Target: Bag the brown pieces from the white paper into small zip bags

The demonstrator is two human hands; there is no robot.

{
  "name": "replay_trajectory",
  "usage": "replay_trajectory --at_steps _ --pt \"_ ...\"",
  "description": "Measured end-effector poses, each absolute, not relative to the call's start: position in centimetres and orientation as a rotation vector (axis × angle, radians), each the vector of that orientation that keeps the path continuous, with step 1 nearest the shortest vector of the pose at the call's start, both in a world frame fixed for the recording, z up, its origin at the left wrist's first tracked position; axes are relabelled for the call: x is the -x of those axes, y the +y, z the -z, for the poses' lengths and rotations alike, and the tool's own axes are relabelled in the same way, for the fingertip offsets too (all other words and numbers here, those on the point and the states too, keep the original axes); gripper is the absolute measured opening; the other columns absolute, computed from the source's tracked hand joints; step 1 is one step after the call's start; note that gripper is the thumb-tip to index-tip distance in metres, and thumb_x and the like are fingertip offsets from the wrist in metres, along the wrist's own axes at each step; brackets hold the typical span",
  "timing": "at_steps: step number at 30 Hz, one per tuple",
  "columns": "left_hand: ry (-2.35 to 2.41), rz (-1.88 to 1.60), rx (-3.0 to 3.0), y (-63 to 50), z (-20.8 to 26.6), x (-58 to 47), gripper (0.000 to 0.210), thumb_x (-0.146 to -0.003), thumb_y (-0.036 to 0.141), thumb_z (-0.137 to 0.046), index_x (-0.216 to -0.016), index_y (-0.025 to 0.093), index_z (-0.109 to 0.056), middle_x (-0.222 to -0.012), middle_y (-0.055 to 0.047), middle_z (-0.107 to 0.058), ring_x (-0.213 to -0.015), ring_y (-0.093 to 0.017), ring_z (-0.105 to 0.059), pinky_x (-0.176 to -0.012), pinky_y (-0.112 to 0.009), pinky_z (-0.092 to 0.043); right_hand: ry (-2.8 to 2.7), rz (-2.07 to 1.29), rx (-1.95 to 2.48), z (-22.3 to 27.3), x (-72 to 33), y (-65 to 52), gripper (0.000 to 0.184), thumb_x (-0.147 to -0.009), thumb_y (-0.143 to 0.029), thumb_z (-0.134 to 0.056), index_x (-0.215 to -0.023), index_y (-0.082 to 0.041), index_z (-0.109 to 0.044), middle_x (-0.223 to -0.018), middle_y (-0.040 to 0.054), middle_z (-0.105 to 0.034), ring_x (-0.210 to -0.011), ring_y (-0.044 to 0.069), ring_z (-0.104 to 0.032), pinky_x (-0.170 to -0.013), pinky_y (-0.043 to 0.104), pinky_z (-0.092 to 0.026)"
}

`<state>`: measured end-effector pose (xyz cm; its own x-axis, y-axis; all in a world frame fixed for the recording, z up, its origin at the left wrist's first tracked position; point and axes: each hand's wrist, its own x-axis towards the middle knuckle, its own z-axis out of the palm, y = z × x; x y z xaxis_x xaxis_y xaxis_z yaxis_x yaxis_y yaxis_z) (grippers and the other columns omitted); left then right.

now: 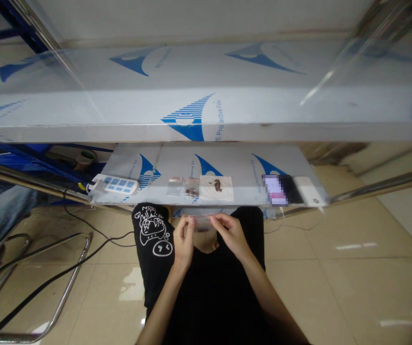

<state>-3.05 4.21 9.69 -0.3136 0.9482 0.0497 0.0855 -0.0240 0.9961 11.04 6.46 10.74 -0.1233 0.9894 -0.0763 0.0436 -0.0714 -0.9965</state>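
Between my hands, just in front of the lower shelf, a small clear zip bag [202, 222] is stretched by its top edge. My left hand [184, 239] pinches one top corner, and my right hand [229, 232] pinches the other. What the bag contains, if anything, is too blurred to make out. Ahead on the shelf lies a white paper sheet [207, 190] with a small pile of dark brown pieces [217, 186] on it. Left of the sheet are a small bag with dark pieces [192, 188] and a flat clear bag [174, 187].
A white power strip [121, 184] lies at the left of the lower shelf [155, 165]. At its right are a phone [288, 189] and a white device [306, 190] with cables. The film-covered upper shelf [101, 105] crosses above. A chair frame [72, 273] and another person's leg [15, 211] are at left.
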Motion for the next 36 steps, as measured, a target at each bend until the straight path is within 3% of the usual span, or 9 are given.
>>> replay_trajectory --at_steps 9,16,36 --pt "1.441 -1.410 -1.188 4.7 -10.1 2.3 0.024 -0.086 0.035 -0.046 -0.071 0.017 -0.053 -0.076 0.000 -0.052 -0.075 -0.013 -0.050 -0.070 -0.022 -0.038 -1.058 -1.517 1.182 -11.1 -11.5 6.9 0.026 -0.073 -0.045 -0.063 -0.076 -0.019 -0.065 -0.081 0.0035 -0.068 -0.078 0.019 -0.061 -0.074 0.030 -0.047" --pt "1.446 -1.351 -1.319 5.5 -10.6 2.1 0.024 -0.085 0.032 -0.048 -0.068 0.017 -0.055 -0.073 -0.001 -0.053 -0.072 -0.013 -0.049 -0.070 -0.023 -0.038 -1.125 -1.453 1.174 -11.5 -12.1 7.5 0.025 -0.077 -0.046 -0.057 -0.076 -0.020 -0.058 -0.075 0.0013 -0.062 -0.072 0.016 -0.057 -0.069 0.028 -0.046" --pt "1.446 -1.405 -1.428 5.5 -10.5 1.8 0.013 -0.081 0.026 -0.054 -0.079 0.018 -0.063 -0.087 -0.006 -0.060 -0.086 -0.017 -0.056 -0.075 -0.029 -0.044 -1.245 -1.348 1.220 -10.5 -10.7 7.6 0.027 -0.077 -0.045 -0.057 -0.074 -0.019 -0.057 -0.068 0.0006 -0.058 -0.062 0.014 -0.054 -0.059 0.024 -0.043"
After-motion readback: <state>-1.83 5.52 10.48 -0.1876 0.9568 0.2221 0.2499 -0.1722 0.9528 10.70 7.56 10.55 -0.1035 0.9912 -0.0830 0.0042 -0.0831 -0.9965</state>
